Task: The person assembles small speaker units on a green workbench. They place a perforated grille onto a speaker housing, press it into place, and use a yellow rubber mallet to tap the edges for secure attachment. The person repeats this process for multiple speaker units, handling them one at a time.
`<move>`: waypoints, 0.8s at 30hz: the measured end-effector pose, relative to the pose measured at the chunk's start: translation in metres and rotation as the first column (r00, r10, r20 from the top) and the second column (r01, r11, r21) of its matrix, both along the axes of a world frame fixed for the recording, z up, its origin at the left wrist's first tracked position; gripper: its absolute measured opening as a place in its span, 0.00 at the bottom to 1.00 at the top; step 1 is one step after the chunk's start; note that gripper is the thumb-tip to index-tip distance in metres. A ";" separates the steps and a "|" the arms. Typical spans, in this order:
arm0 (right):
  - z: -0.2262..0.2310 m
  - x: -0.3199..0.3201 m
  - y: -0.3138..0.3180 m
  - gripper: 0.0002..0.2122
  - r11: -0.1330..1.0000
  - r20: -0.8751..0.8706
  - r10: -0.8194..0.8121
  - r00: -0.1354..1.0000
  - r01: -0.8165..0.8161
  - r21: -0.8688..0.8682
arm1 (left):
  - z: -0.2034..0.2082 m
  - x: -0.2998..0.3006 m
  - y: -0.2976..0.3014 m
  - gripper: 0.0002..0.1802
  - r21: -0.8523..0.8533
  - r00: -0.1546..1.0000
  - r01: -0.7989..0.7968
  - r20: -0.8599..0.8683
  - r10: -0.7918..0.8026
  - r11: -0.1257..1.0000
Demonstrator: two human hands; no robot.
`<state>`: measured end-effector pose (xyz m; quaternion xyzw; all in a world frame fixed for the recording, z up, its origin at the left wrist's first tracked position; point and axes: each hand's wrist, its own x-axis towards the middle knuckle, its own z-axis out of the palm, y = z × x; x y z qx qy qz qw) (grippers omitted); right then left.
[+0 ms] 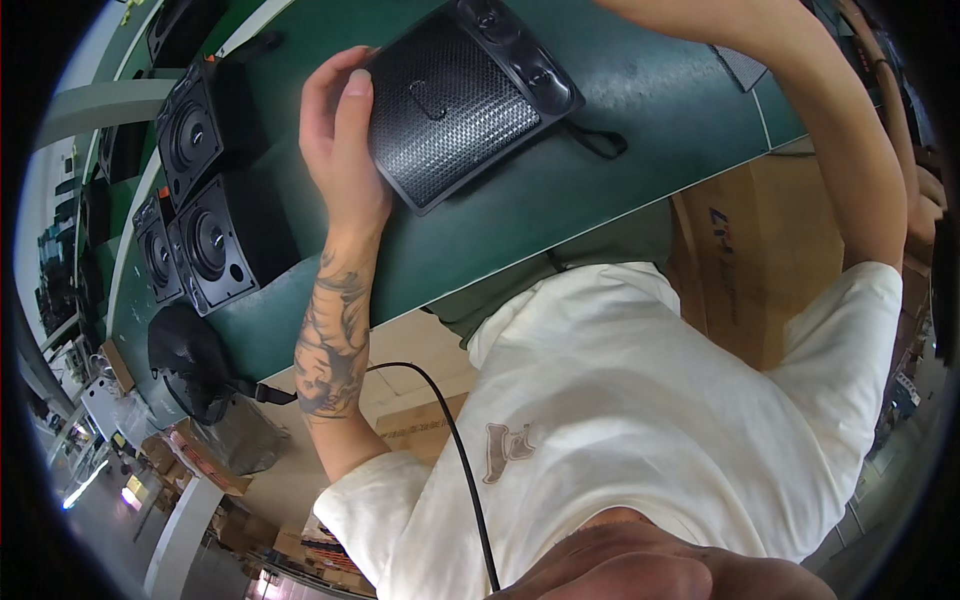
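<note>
Green tabletop (670, 125), black speaker (455, 110), brown carton (765, 260)

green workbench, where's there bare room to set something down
The widest bare patch visible on the green workbench lies between the black strap loop and the grey panel at upper right. A narrower strip runs between the mesh-grilled speaker and the near edge. Stacked speaker cabinets crowd the left end.

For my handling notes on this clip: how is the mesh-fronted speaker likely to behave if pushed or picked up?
The speaker should stay stiff, since its grille and frame look rigid. Its boxy, straight-edged shape suggests it would slide rather than roll. The strap would probably flop about when lifted, being thin and looped loosely off one corner.
</note>
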<state>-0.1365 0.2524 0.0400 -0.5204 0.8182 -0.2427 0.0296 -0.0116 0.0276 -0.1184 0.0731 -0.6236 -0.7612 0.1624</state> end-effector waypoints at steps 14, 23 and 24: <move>-0.062 0.082 0.073 0.13 0.991 0.165 -0.031 0.986 0.052 -0.125 | -0.012 -0.001 -0.011 0.17 -0.036 1.000 0.013 -0.009 -0.014 0.999; -0.078 0.092 0.078 0.11 0.963 0.311 -0.175 0.934 0.228 -0.144 | -0.017 0.000 -0.018 0.17 0.021 0.998 0.052 -0.041 -0.051 0.998; -0.077 0.093 0.079 0.11 0.959 0.324 -0.189 0.927 0.245 -0.140 | -0.022 -0.002 -0.021 0.19 0.019 0.998 0.047 -0.041 -0.046 0.999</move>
